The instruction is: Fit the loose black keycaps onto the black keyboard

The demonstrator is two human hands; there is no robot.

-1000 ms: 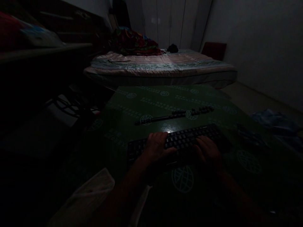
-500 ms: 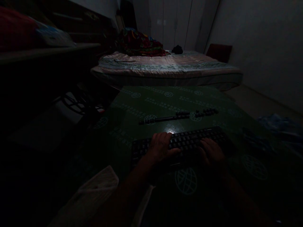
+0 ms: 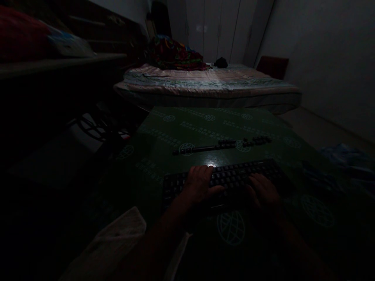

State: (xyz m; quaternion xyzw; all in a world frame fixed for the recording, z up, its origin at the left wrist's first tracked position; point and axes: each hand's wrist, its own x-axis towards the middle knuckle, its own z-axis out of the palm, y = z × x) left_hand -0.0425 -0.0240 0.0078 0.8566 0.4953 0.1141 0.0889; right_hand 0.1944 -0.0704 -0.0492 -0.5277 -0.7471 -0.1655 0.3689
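Left hand (image 3: 197, 181) and right hand (image 3: 263, 189) lie over a black computer keyboard (image 3: 231, 177), which sits slightly askew on the near half of a green tabletop (image 3: 181, 128) printed with pale globe emblems and lettering, as the head view shows. Beyond the keyboard, a broken line of small black pieces (image 3: 205, 148) runs across the tabletop, one of them long and bar-like. A bright reflection glints just past the left fingers. At the lower left, a pale cloth-like piece (image 3: 120, 230) lies near the left forearm; at the right, crumpled bluish cloth (image 3: 342, 154) shows dimly. Past the far edge stands a bed (image 3: 219, 84) with a striped cover, carrying a heaped red patterned blanket (image 3: 175, 56) and a small dark bundle (image 3: 220, 62). Pale wardrobe doors (image 3: 211, 31) rise behind it, and a shelf (image 3: 108, 57) juts in on the left above a dark spoked wheel (image 3: 90, 127). The left hand is palm down, its fingers close together over the keys and its thumb stretched apart to the right. The right hand bends its fingers over the keys; in the gloom I cannot tell whether they close on anything.
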